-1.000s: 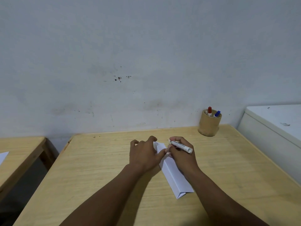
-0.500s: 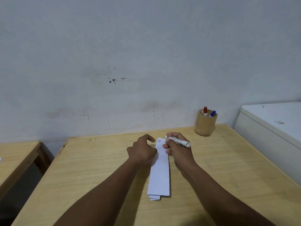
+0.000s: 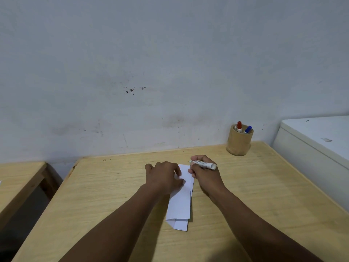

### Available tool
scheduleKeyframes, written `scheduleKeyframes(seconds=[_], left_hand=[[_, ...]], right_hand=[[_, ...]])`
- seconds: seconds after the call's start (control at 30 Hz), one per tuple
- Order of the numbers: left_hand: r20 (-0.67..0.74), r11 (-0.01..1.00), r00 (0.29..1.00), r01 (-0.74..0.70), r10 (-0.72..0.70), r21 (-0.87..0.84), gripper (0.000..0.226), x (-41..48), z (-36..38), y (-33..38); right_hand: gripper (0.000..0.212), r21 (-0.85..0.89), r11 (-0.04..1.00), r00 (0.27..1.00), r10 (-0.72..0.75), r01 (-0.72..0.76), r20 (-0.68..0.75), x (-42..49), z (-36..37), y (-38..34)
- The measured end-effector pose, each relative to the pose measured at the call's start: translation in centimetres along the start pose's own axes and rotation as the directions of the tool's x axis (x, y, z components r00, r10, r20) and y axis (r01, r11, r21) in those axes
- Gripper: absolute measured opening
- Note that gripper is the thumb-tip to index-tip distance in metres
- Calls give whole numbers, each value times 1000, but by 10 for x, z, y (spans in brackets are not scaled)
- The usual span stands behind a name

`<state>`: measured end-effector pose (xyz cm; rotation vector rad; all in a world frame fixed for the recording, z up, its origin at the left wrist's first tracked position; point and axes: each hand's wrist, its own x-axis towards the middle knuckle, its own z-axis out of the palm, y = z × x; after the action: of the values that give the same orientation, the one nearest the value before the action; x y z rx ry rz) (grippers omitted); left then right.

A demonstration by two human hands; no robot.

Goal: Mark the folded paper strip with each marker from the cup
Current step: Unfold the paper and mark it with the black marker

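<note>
A white folded paper strip (image 3: pixel 181 203) lies lengthwise on the wooden table (image 3: pixel 105 188), its far end under my hands. My left hand (image 3: pixel 164 175) presses flat on the strip's upper left part. My right hand (image 3: pixel 204 172) grips a white marker (image 3: pixel 204 164), held nearly level with its tip pointing left above the strip's far right corner. A short red mark (image 3: pixel 180 167) shows at the strip's far end beside my left fingers. A round wooden cup (image 3: pixel 239 142) stands at the table's back right, holding a red-capped marker (image 3: pixel 239 126) and a blue-capped marker (image 3: pixel 248 129).
A stained grey wall (image 3: pixel 170 63) rises right behind the table. A white cabinet (image 3: pixel 317 140) stands against the table's right edge. A second wooden table (image 3: pixel 17 178) sits to the left across a dark gap.
The strip has turned from slanting to lying nearly straight toward me. My left hand has shifted onto its upper part, and my right hand with the marker has stayed at the far end.
</note>
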<state>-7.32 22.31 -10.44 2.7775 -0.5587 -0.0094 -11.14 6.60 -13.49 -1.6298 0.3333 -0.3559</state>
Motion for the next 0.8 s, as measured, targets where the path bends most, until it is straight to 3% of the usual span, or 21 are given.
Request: scheduleKeyframes(seconds=[0.13,0.33,0.5,0.63,0.8], left_hand=[[95,991,989,-118,112,60,56,-3,-2,-4],[265,961,940,-253,216,114,61,-13,-14,-19],[163,972,960,-233,229,6,75,-20,-4,-14],[41,968,969,-242,245,-64,55,-23,4,-17],[74,954,951,-301,301,-9,46,-29,0,-16]], right_hand=[[10,7,1000,1000,11,-11,22,6,-2,-3],[9,-12,999,998,53,-53,17,15,0,-8],[10,25,996,996,86,-86,17,22,3,-11],[8,140,982,992,120,-123,25,24,-2,-10],[9,19,998,998,60,-61,36,22,4,-10]])
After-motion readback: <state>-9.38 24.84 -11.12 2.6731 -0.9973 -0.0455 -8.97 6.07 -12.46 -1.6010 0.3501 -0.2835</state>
